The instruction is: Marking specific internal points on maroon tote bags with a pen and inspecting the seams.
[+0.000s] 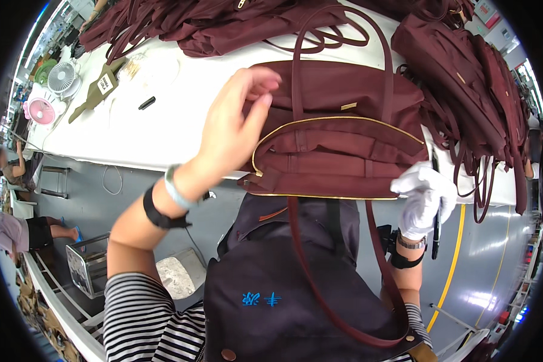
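A dark red handbag point(368, 90) lies at the table's front edge, its gold zip undone and its mouth gaping toward me. One long strap loops up over the far side; the other hangs down across my apron point(265, 259). My bare left hand point(238, 120) is raised at the bag's left end, thumb apart from loosely curled fingers, with nothing in it. In a white glove, my right hand point(425, 196) pinches the near rim at the right corner. A slim black pen-like thing point(437, 232) sticks out below that glove.
More dark red bags point(223, 30) are heaped along the back of the white table point(127, 136), with another pile point(470, 84) at right. Small fans point(63, 78), an olive strap-shaped piece point(96, 93) and a black marker point(146, 103) lie at left. A stool point(181, 271) stands below.
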